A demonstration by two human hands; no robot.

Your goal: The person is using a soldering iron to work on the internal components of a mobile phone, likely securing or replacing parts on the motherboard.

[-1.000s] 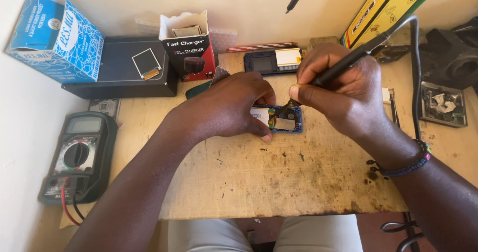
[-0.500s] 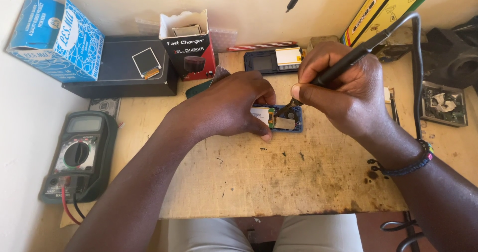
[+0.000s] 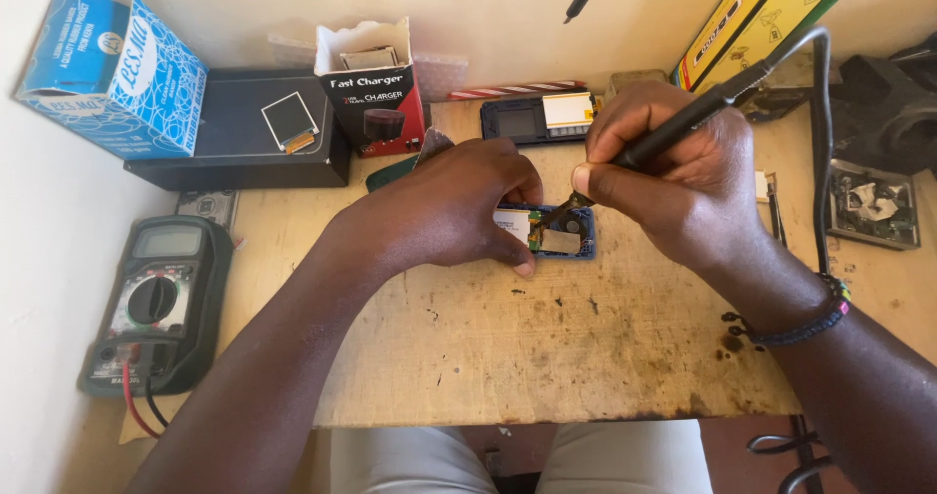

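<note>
The worn, stained wooden surface (image 3: 508, 357) carried an opened small blue-framed phone with its circuit board exposed (image 3: 556, 232), lying near the middle, between both hands. The left hand (image 3: 444, 211) lay closed over the phone's left end, fingers pinning it flat. The right hand (image 3: 673, 177) was clenched around a black corded soldering iron (image 3: 698, 113), its tip touching the board. By my judgement the casing was already off and soldering was in progress; reassembly remained undone. A grey-green multimeter with red and black leads (image 3: 156, 304) sat well apart at the left edge.
</note>
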